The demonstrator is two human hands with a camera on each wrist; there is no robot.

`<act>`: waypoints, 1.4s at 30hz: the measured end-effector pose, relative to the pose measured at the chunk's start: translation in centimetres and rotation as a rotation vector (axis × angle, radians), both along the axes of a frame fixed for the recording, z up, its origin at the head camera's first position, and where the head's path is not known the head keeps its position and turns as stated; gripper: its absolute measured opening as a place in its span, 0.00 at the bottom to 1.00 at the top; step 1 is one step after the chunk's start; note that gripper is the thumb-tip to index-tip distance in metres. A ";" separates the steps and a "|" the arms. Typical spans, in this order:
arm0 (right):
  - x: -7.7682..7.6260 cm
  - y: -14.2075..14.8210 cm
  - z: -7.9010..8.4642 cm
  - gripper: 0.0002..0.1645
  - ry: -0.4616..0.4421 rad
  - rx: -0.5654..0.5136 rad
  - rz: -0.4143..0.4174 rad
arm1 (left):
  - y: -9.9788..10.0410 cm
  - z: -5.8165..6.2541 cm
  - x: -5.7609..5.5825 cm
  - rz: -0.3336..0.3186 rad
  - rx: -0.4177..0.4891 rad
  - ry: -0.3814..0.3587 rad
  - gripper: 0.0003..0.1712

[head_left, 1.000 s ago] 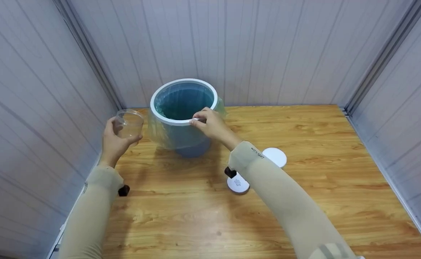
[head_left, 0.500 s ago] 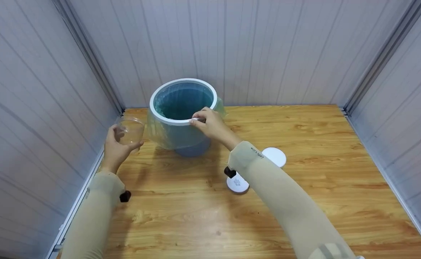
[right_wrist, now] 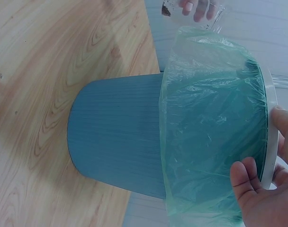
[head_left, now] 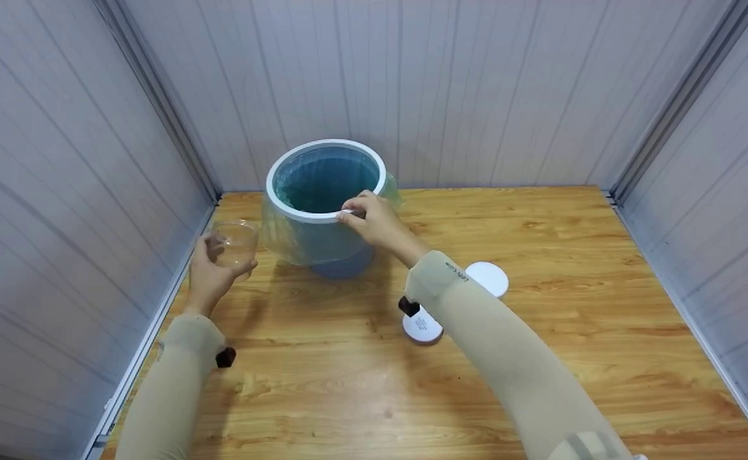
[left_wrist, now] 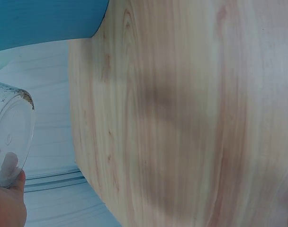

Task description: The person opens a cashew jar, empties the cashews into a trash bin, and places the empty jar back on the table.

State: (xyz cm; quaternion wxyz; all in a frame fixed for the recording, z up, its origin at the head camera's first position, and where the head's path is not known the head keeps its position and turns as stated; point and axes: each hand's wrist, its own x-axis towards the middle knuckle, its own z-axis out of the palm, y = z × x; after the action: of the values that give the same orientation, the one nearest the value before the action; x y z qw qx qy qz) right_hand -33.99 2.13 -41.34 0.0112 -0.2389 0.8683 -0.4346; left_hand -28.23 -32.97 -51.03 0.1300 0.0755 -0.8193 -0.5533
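Observation:
A clear plastic cup point(head_left: 238, 246) is gripped in my left hand point(head_left: 210, 276), just left of a blue trash bin point(head_left: 345, 263). Dark brown residue point(left_wrist: 26, 97) clings to the edge of its base in the left wrist view. Green translucent trash bag point(right_wrist: 210, 123) lines the bin and hangs down outside it. Around the bin's mouth sits a white rim ring point(head_left: 273, 191). My right hand point(head_left: 380, 223) pinches the near right part of this ring between thumb and fingers. The bin stands upright on the wooden surface.
Two white round discs lie right of the bin: a larger disc point(head_left: 489, 278), and a smaller disc point(head_left: 422, 327) with print on it, both partly hidden by my right sleeve. Pale panel walls point(head_left: 476, 96) enclose the wooden surface point(head_left: 578, 306) at the back and both sides.
My left hand has lowered the cup and drawn it slightly toward me. The right hand keeps its place on the bin's rim ring.

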 end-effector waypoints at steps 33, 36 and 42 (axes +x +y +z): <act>-0.1 0.2 0.2 0.18 -0.001 0.009 -0.012 | 0.7 -3.4 0.6 -0.020 0.035 -0.064 0.50; -0.2 0.1 0.2 0.17 0.015 0.018 -0.007 | 0.9 -3.7 0.6 -0.025 0.038 -0.066 0.48; -0.2 0.0 0.1 0.17 0.032 0.023 -0.004 | 1.1 -4.1 0.9 -0.037 0.048 -0.096 0.50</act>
State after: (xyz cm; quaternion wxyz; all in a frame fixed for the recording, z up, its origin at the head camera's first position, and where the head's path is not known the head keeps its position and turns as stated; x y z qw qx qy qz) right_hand -34.23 2.14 -41.20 -0.0007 -0.2436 0.8738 -0.4208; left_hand -27.36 -31.83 -55.11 0.0785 0.0897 -0.8122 -0.5710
